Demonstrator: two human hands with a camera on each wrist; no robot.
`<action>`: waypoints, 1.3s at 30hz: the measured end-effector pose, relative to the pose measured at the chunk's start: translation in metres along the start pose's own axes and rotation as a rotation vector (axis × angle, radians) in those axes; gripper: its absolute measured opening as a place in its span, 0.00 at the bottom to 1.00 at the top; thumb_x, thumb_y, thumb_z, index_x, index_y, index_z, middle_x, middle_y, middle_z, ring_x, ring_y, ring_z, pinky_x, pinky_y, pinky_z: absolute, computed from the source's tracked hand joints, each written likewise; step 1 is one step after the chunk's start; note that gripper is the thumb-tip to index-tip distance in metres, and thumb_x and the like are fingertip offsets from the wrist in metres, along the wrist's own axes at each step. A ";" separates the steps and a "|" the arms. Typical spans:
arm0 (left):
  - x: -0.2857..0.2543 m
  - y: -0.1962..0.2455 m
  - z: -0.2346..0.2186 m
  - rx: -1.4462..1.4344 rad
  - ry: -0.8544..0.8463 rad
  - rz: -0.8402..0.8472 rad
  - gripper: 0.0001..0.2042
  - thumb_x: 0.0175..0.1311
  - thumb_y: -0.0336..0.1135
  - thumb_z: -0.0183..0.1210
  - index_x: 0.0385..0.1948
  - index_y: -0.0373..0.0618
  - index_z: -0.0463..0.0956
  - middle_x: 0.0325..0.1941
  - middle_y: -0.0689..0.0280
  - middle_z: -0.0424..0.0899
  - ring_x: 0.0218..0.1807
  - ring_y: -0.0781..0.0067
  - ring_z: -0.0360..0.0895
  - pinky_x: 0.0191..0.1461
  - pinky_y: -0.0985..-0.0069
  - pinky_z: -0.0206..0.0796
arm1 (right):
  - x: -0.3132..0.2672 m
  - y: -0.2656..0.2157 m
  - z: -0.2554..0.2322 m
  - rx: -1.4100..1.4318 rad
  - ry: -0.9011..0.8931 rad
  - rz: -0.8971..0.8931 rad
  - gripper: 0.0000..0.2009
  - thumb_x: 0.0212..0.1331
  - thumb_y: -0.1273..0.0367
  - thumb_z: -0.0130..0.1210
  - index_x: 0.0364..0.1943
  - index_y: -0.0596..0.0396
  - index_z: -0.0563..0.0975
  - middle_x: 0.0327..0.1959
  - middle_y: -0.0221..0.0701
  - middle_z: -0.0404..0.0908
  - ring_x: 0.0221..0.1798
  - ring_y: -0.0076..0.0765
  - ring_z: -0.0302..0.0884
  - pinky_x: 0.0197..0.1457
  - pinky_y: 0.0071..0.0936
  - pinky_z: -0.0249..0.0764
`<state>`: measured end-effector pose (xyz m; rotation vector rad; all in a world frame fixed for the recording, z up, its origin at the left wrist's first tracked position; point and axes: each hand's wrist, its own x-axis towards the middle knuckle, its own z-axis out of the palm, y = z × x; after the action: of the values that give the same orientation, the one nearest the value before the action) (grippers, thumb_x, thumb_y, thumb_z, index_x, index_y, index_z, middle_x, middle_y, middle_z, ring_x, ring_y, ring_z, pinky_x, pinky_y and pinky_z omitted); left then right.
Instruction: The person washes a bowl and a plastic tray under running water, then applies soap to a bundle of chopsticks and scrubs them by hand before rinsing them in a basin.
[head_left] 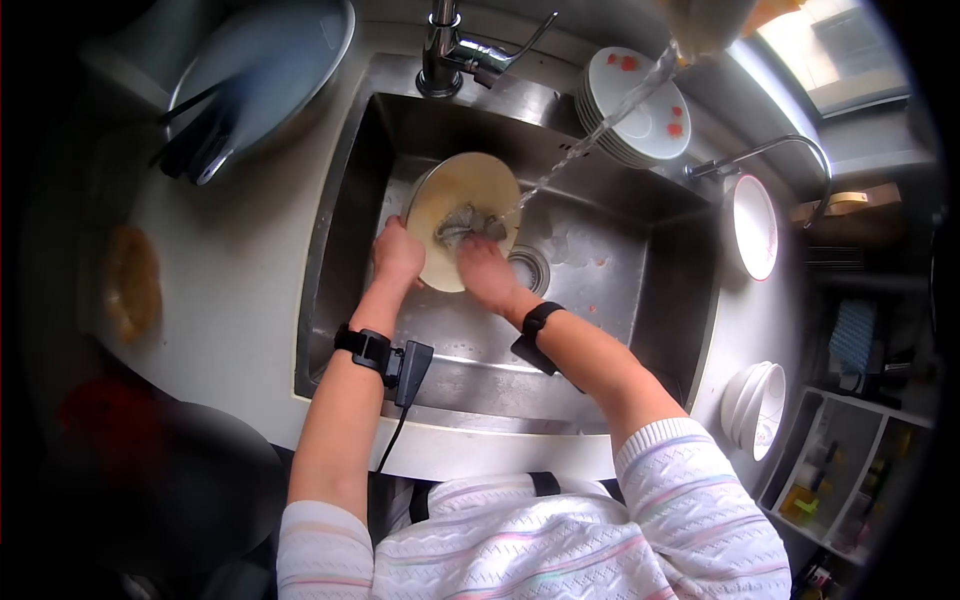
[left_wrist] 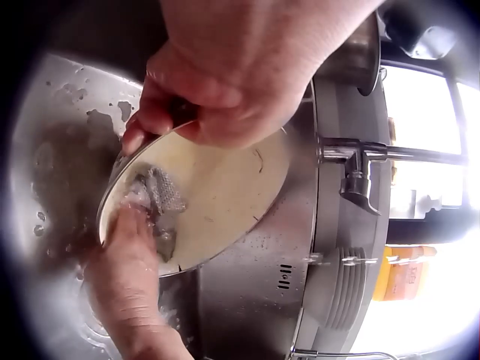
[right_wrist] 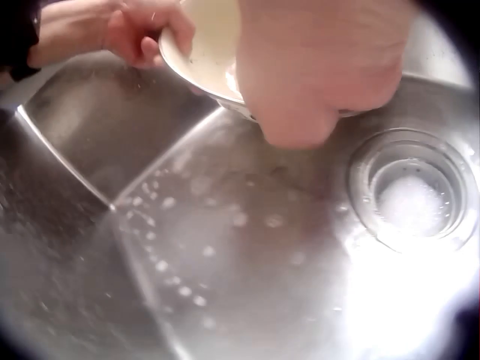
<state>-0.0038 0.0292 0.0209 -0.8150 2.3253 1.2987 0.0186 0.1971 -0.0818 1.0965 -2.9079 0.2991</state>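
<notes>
A cream-coloured bowl (head_left: pixel 445 190) is held tilted inside the steel sink. My left hand (head_left: pixel 398 254) grips its rim, and in the left wrist view the fingers of this hand (left_wrist: pixel 225 90) curl over the edge. Inside the bowl my right hand (head_left: pixel 486 272) presses a grey mesh scrubber (head_left: pixel 459 222) against the surface; the left wrist view shows the scrubber (left_wrist: pixel 165 191) at the fingertips. In the right wrist view the back of the right hand (right_wrist: pixel 322 75) hides the scrubber. Water (head_left: pixel 560 165) streams down towards the bowl.
The drain (head_left: pixel 528 270) lies right of the bowl, and the faucet (head_left: pixel 440 60) stands behind the sink. Stacked plates (head_left: pixel 640 125) sit at the back right, bowls (head_left: pixel 742 410) and a dish (head_left: pixel 752 228) on the right. A large basin (head_left: pixel 290 60) is at the back left.
</notes>
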 end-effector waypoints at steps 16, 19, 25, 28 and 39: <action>-0.006 0.002 0.005 0.178 0.104 0.262 0.25 0.47 0.21 0.41 0.53 0.45 0.62 0.39 0.47 0.76 0.45 0.47 0.74 0.41 0.62 0.71 | -0.002 0.002 -0.026 -0.100 -0.317 0.047 0.22 0.52 0.73 0.39 0.54 0.62 0.62 0.58 0.45 0.62 0.65 0.43 0.52 0.65 0.42 0.46; -0.009 0.003 0.003 0.235 0.080 0.239 0.25 0.47 0.22 0.42 0.54 0.44 0.61 0.41 0.45 0.76 0.47 0.45 0.72 0.50 0.61 0.64 | -0.013 -0.035 -0.015 0.381 -0.321 0.102 0.22 0.52 0.72 0.38 0.55 0.62 0.61 0.58 0.47 0.61 0.64 0.45 0.53 0.65 0.42 0.46; -0.011 0.002 -0.001 0.301 0.098 0.321 0.20 0.50 0.25 0.46 0.49 0.39 0.61 0.36 0.43 0.76 0.42 0.43 0.73 0.45 0.57 0.65 | -0.022 0.009 -0.013 -0.070 -0.223 -0.060 0.19 0.50 0.72 0.40 0.49 0.62 0.66 0.53 0.45 0.66 0.60 0.45 0.58 0.63 0.42 0.50; -0.019 0.023 -0.011 0.025 -0.004 -0.020 0.21 0.49 0.23 0.45 0.49 0.36 0.61 0.38 0.44 0.76 0.41 0.47 0.75 0.37 0.62 0.71 | -0.004 -0.013 -0.018 0.002 -0.132 0.019 0.17 0.49 0.74 0.40 0.46 0.61 0.68 0.49 0.45 0.69 0.56 0.44 0.63 0.62 0.39 0.54; -0.005 -0.027 0.000 0.256 0.148 0.366 0.21 0.49 0.23 0.45 0.49 0.40 0.60 0.36 0.43 0.76 0.41 0.44 0.74 0.40 0.58 0.68 | -0.019 0.022 -0.020 -0.122 -0.231 -0.153 0.21 0.54 0.69 0.38 0.54 0.56 0.63 0.59 0.36 0.61 0.64 0.38 0.53 0.65 0.43 0.46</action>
<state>0.0177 0.0198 0.0061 -0.4293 2.7829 1.0645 0.0173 0.2296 -0.0681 1.4089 -2.9612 -0.0092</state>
